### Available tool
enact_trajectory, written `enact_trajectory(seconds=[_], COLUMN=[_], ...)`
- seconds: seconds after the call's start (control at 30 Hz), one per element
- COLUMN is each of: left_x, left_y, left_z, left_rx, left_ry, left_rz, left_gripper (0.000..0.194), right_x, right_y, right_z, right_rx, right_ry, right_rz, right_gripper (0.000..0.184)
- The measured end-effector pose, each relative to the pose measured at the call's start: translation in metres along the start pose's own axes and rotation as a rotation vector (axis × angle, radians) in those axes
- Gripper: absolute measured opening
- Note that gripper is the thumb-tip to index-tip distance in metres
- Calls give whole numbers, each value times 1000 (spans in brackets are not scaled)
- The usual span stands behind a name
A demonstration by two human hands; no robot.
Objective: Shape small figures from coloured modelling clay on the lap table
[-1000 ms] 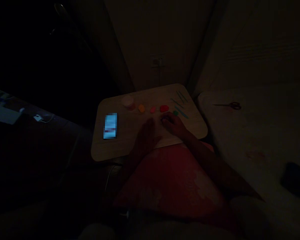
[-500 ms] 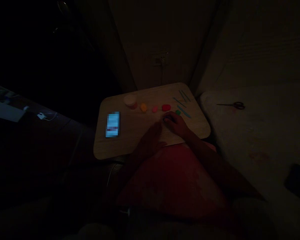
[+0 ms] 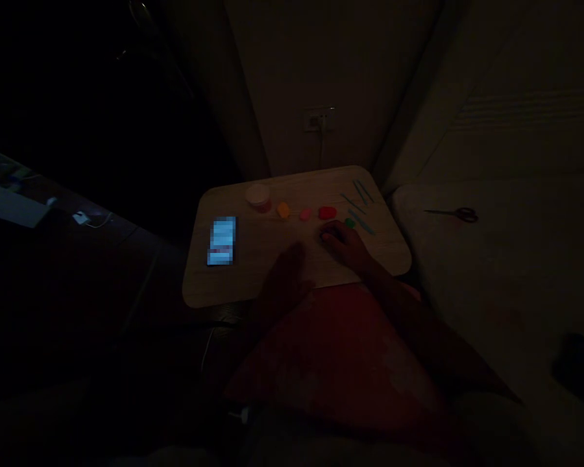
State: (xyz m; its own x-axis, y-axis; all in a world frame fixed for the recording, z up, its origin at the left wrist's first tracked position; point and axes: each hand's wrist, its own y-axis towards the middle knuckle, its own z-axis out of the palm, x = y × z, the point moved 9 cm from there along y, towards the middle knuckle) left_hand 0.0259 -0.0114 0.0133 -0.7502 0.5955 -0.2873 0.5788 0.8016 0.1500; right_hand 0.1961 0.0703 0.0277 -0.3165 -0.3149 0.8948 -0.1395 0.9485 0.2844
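Observation:
In the dim head view, my right hand (image 3: 343,241) rests on a small wooden table (image 3: 253,259), its fingers curled around something dark that I cannot make out. My left hand (image 3: 288,272) is stretched out over the table's near edge, fingers extended and nothing visible in it. Just beyond my right hand lie a red lump of modelling clay (image 3: 328,213) and a small green lump (image 3: 350,222). Farther left sit a pink lump (image 3: 305,214) and an orange lump (image 3: 283,211). Several thin blue-green tools (image 3: 363,222) lie at the right.
A lit phone (image 3: 222,240) lies on the table's left side, and a lidded tub (image 3: 258,196) stands at the back. Scissors (image 3: 455,213) rest on a pale surface to the right. Behind is a wall socket (image 3: 317,120) with a plugged-in cable.
My left hand moved towards my right hand and then back left, away from it. My right hand stays curled near the red lump. The whole view has shifted slightly.

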Motion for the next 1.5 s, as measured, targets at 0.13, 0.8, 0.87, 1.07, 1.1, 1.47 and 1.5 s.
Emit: enact_trajectory(seconds=[0.13, 0.8, 0.87, 1.07, 1.1, 1.47, 1.5], left_x=[-15, 5, 0, -17, -20, 5, 10], left_y=[15, 8, 4, 24, 29, 54, 49], left_z=[3, -5, -4, 2, 2, -5, -6], left_rx=[59, -16, 12, 73, 66, -78, -95], left_ry=[-53, 51, 22, -63, -72, 26, 33], left_rz=[89, -99, -46, 89, 107, -115, -145], left_gripper=[79, 70, 69, 70, 72, 70, 70], right_x=[1, 3, 3, 0, -1, -6, -6], right_y=[0, -1, -1, 1, 1, 0, 0], right_z=[-1, 0, 0, 1, 0, 0, 0], right_rx=[-3, 10, 4, -1, -2, -1, -5], right_ry=[3, -10, -14, 5, 5, 19, 8], right_rz=[-8, 22, 23, 16, 18, 20, 24], right_gripper=[29, 33, 32, 31, 31, 34, 34])
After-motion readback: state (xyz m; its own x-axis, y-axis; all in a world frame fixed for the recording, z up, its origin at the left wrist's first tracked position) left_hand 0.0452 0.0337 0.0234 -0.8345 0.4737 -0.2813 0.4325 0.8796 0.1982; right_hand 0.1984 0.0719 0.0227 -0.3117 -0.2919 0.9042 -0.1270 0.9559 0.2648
